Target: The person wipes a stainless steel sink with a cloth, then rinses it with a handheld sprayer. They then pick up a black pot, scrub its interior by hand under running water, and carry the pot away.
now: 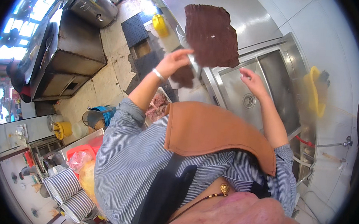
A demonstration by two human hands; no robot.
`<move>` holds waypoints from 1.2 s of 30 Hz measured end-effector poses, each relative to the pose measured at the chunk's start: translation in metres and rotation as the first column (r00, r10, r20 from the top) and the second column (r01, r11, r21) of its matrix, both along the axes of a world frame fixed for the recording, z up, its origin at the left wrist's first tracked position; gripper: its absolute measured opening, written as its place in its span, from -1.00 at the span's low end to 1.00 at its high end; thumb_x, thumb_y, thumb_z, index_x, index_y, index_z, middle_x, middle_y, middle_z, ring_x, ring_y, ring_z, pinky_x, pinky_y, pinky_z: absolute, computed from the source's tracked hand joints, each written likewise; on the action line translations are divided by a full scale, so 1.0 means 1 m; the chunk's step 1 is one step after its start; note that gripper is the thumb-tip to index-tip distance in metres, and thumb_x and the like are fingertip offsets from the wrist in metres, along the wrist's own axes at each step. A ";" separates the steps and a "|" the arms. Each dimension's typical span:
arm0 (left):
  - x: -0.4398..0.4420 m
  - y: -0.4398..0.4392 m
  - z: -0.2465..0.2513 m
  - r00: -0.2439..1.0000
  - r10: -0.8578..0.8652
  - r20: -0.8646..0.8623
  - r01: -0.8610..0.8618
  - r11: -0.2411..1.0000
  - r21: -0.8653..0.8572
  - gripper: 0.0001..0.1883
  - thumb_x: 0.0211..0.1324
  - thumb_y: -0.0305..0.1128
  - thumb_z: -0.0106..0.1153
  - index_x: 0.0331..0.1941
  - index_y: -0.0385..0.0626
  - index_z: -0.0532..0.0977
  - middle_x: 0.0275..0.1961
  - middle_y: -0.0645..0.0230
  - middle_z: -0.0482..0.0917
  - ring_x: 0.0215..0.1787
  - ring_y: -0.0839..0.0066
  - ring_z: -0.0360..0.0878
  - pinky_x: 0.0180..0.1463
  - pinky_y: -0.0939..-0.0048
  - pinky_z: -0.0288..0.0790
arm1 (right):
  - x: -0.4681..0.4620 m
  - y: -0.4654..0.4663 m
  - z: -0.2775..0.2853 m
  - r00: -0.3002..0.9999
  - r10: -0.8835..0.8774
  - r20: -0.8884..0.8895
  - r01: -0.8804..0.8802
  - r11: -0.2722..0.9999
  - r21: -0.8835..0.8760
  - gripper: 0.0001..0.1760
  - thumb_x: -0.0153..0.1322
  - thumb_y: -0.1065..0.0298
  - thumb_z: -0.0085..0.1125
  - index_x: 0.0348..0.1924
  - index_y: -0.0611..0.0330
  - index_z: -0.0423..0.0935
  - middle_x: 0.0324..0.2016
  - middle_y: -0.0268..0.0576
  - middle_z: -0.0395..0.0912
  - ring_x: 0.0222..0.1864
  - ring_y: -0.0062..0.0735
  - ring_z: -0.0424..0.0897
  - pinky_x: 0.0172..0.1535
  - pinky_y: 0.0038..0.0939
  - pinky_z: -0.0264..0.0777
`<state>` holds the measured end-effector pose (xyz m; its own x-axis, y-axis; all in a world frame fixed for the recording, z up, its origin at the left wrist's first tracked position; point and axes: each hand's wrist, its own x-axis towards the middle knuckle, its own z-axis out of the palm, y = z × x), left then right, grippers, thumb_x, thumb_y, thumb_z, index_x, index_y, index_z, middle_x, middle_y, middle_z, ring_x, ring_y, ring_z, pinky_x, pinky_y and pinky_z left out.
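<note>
A dark brown cloth (212,37), with a white speck on it, is spread flat over the stainless counter (251,15) and the near corner of the sink. Whether it rests there or hangs in the air cannot be told. My left hand (177,61), with a white band at the wrist, has its fingertips at the cloth's left edge and its fingers apart; contact is unclear. Just below the lower right corner, above the sink basin (232,84), my right hand (252,82) is loosely curled with nothing visible in it.
Below my left hand lies a second brown patch (183,75). A tray of raw meat (158,106) sits close to my left side. Yellow plasticware (314,91) stands by the tiled wall. Further off are a yellow jug (160,25), a large steel pot (95,8) and stacked plates (63,183).
</note>
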<state>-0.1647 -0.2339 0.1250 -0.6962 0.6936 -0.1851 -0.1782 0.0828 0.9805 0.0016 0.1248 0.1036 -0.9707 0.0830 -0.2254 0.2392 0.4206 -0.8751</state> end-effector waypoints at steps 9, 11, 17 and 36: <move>0.018 0.063 0.070 0.986 -0.143 0.089 0.092 0.900 0.426 -0.51 0.31 -0.48 0.16 0.31 -0.09 0.39 0.07 0.36 0.59 0.06 0.62 0.54 0.16 0.54 0.46 | -0.022 -0.073 0.047 0.991 -0.036 0.129 0.103 0.815 -0.570 -0.51 0.53 -0.02 0.11 0.17 0.12 0.53 0.02 -0.29 0.59 0.00 -0.54 0.52 0.06 -0.45 0.36; 0.021 0.068 0.071 0.989 -0.134 0.062 0.096 0.901 0.424 -0.51 0.30 -0.50 0.16 0.32 -0.09 0.39 0.08 0.35 0.59 0.09 0.61 0.53 0.17 0.53 0.45 | -0.014 -0.077 0.050 0.993 0.037 0.110 0.042 0.771 -0.635 -0.57 0.51 0.03 0.17 0.09 0.13 0.57 -0.04 -0.32 0.60 -0.04 -0.56 0.52 0.06 -0.45 0.36; 0.029 0.078 0.065 0.983 -0.180 0.020 0.158 0.907 0.391 -0.48 0.30 -0.47 0.17 0.34 -0.11 0.36 0.19 0.32 0.53 0.18 0.55 0.49 0.25 0.48 0.41 | -0.002 -0.059 0.078 0.955 -0.262 -0.140 0.041 0.582 -0.812 -0.85 0.52 0.36 0.13 -0.07 0.11 0.55 -0.20 -0.44 0.56 -0.13 -0.65 0.50 -0.02 -0.51 0.37; 0.027 0.108 0.099 0.993 0.024 -0.118 0.030 0.899 0.436 -0.74 0.44 -0.27 0.10 0.04 -0.17 0.58 -0.15 0.57 0.61 -0.09 0.77 0.48 -0.01 0.63 0.40 | 0.049 -0.027 0.130 0.992 -0.124 0.019 0.125 0.974 -0.188 -0.65 0.48 0.19 0.19 0.00 0.26 0.57 -0.28 -0.37 0.59 -0.21 -0.68 0.49 -0.07 -0.53 0.40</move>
<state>-0.1374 -0.1261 0.2236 -0.6919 0.6877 0.2197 -0.0601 -0.3581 0.9318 0.0509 0.0983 0.2333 -0.9537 0.1586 -0.2555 0.2859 0.2152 -0.9338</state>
